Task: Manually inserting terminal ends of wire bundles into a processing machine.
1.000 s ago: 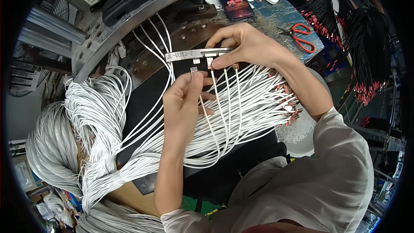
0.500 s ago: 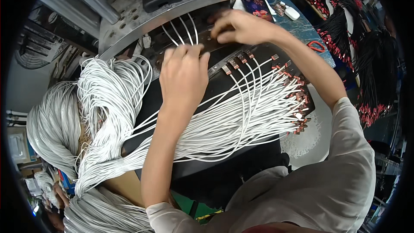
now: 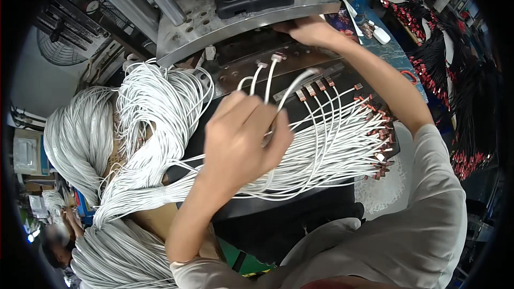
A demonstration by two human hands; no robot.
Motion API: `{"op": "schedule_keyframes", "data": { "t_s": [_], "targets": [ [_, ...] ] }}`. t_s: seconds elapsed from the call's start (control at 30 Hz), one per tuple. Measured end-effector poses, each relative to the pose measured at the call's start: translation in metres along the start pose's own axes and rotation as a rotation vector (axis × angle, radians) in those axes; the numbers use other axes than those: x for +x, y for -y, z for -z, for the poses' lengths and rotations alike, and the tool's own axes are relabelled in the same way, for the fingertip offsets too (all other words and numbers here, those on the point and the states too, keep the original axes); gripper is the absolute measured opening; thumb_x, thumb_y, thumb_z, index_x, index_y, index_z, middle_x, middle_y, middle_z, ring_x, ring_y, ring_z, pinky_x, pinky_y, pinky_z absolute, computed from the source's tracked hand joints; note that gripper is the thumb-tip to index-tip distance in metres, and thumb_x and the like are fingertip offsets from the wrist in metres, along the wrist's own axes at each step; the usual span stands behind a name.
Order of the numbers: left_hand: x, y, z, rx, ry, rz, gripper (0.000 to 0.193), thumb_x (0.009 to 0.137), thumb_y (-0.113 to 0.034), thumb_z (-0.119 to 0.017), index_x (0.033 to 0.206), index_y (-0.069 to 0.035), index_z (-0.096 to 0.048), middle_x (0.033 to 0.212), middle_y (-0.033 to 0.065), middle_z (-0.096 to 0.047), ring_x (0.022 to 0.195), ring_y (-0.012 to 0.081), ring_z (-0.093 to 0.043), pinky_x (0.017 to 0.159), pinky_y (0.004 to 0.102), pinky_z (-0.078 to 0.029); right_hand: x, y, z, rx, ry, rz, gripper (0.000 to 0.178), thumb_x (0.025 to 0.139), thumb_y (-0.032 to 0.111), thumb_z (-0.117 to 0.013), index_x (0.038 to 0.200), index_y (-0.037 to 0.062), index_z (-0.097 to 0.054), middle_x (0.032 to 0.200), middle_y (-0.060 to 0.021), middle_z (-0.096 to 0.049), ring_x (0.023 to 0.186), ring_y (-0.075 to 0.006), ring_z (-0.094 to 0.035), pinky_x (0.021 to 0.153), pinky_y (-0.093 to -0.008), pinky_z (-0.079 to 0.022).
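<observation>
The left hand [image 3: 241,139] had its fingers curled around several white cables [image 3: 271,77], their plugs [image 3: 277,56] raised above the upper edge of the black desk [image 3: 251,206]. The right hand [image 3: 310,31] reached beneath a metal plate [image 3: 251,17], which hid its fingertips, so their state could not be told. Orange-ended plugs [image 3: 311,90] lay beside a flat metal bar [image 3: 280,94]; a cable bundle [image 3: 300,168] stretched to the desk's right edge.
</observation>
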State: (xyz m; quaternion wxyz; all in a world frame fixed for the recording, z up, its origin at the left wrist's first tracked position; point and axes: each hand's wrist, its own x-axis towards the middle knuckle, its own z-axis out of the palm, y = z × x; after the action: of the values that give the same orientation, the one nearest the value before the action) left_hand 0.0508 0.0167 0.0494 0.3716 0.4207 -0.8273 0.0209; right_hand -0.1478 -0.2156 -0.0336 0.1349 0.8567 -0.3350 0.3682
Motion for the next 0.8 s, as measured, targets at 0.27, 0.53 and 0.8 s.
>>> {"op": "schedule_keyframes", "data": {
  "t_s": [0.27,0.53,0.8],
  "targets": [
    [-0.055,0.159,0.158,1.030,-0.249,0.392,0.030,0.099,-0.020,-0.056,0.116,0.003,-0.066,0.105,0.0193,-0.069,0.095,0.0331,-0.065,0.086,0.0433,-0.049,-0.039,0.028,0.093,0.108,0.532,-0.227,0.026,0.085,0.017,-0.073,0.104,-0.0008,-0.071,0.096,-0.0191,-0.071,0.096,-0.0313,-0.069,0.083,-0.0405,-0.052],
    [-0.052,-0.013,0.023,0.284,0.001,0.213,0.020,0.086,-0.013,-0.072,0.104,-0.004,-0.070,0.100,0.0068,-0.070,0.092,0.0259,-0.064,0.084,0.0369,-0.045,-0.002,0.051,0.119,0.420,0.611,-0.219,0.021,0.086,0.011,-0.072,0.102,-0.0014,-0.069,0.092,-0.0143,-0.070,0.077,-0.0270,-0.067,0.073,-0.0375,-0.053],
    [-0.015,-0.068,-0.076,-0.046,0.197,0.084,0.034,0.089,-0.032,-0.070,0.102,0.000,-0.068,0.106,0.0157,-0.063,0.104,0.0311,-0.057,0.082,0.0452,-0.046,-0.075,0.017,0.126,-0.020,0.663,0.108,0.020,0.092,0.011,-0.066,0.106,-0.0022,-0.064,0.096,-0.0144,-0.066,0.095,-0.0294,-0.064,0.084,-0.0363,-0.049]
  ]
}}
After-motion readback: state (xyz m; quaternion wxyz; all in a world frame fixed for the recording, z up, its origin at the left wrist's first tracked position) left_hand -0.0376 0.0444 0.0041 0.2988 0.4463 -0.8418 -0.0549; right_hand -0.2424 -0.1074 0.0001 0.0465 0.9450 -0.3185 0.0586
